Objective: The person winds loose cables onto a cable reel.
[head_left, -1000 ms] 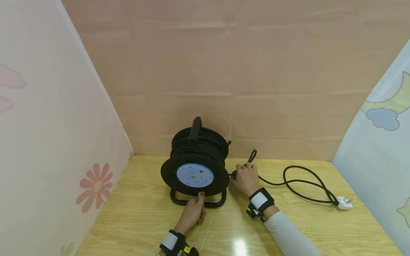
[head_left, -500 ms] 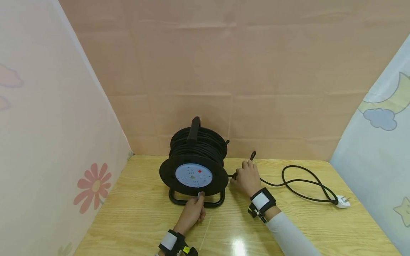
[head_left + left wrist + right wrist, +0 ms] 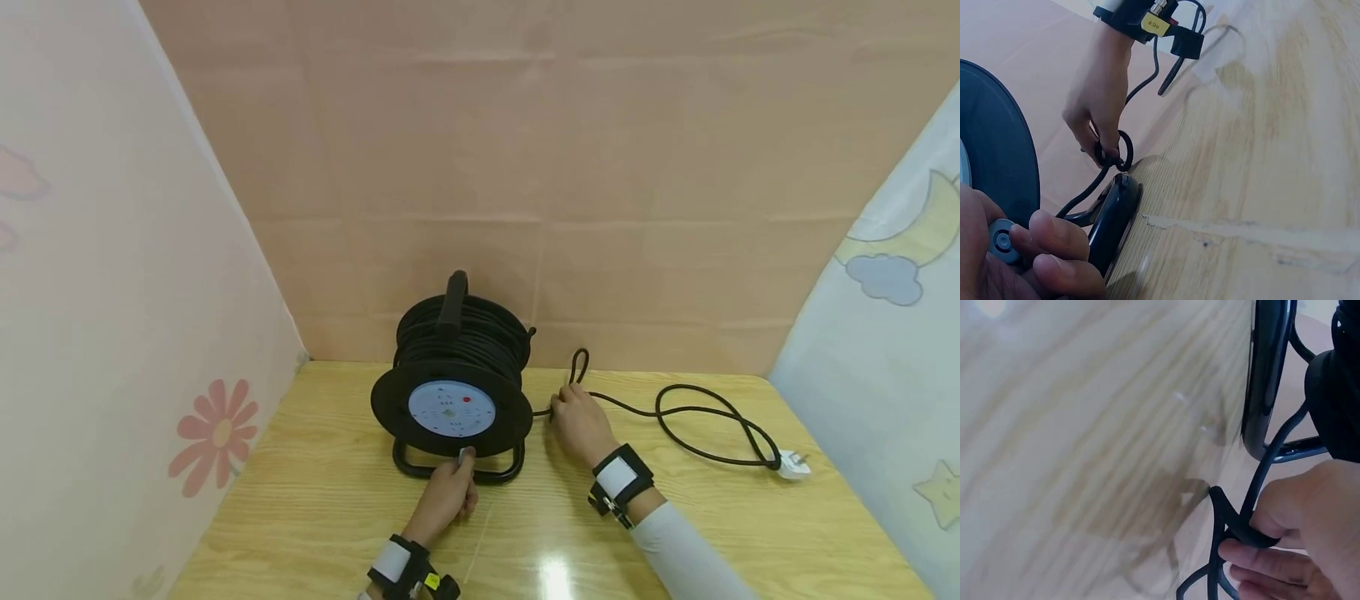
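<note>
A black cable reel stands on its tube frame, its round white socket panel facing me. At the lower edge of the front disc my left hand grips a small grey knob between thumb and curled fingers. To the right of the reel, my right hand pinches the black power cord where it crosses itself in a knot-like loop. One loop of cord sticks up behind those fingers. From there the cord runs right in a loose curl to a white plug lying on the table.
Under the reel is a light wood-grain table. Brown paper covers the wall close behind it. White panels with printed pictures close in the left side and the right side.
My right hand has shifted slightly right, and the cord loop behind its fingers shows larger. Plug and cord curl have slid a little left and away. My left hand still holds the knob.
</note>
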Demonstrator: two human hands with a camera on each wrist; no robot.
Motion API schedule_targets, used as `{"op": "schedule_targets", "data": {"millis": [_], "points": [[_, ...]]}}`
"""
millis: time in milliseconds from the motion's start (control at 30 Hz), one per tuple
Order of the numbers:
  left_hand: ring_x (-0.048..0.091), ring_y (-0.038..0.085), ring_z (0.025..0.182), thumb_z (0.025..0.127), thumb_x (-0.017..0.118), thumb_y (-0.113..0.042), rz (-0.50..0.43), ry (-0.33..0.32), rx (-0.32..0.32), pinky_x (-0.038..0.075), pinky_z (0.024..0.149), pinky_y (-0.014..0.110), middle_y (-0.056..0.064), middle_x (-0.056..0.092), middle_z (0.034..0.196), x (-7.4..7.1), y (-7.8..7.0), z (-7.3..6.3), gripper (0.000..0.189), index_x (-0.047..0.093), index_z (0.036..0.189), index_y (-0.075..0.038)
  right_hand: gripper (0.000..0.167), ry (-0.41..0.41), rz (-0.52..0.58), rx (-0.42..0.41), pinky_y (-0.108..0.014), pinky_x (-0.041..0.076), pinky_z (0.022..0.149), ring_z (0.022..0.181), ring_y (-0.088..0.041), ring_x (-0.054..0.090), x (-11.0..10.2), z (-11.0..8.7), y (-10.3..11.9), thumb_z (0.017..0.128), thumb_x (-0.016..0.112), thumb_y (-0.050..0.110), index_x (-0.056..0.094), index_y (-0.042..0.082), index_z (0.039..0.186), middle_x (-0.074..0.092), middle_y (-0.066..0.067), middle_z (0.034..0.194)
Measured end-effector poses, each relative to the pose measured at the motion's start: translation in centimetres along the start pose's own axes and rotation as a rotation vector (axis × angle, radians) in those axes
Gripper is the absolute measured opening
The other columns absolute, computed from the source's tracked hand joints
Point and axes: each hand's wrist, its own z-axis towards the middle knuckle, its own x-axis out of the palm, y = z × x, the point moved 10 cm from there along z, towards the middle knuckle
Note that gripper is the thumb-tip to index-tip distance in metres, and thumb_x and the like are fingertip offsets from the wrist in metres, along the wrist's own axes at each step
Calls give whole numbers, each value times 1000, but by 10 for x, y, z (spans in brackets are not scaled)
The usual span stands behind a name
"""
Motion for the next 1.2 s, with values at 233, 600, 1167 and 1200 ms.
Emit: {"op": "schedule_targets", "data": {"millis": [233,600,1167,1200], "points": [[45,12,45,114,35,-57,3,8,14,37,48,25,-2,54,54,0,-1,2,69,55,70,-8,10,39,111,-37,-42,57,91,91,-31,61,8,-3,-8,88,82,0,76,0,96,67,-12,91],[46,12,46,114,35,-58,-19,15,1,37,48,25,-2,53,55,1,1,3,66,54,74,-9,13,60,143,-63,-47,58,80,87,-33,61,8,-1,-13,88,83,0,78,4,99,65,-12,98],[46,12,48,113,35,-60,11,9,7,36,49,26,-1,55,56,-2,1,1,66,55,75,-10,22,-13,282,-68,-33,51,72,82,-18,52,2,-11,-30,87,87,2,82,10,107,59,-8,97],[46,12,48,113,35,-60,15,12,9,36,48,26,-2,55,56,-2,0,2,67,55,75,-9,21,-18,280,-67,-34,52,74,83,-19,53,2,-11,-31,87,87,3,82,11,106,60,-7,97]]}}
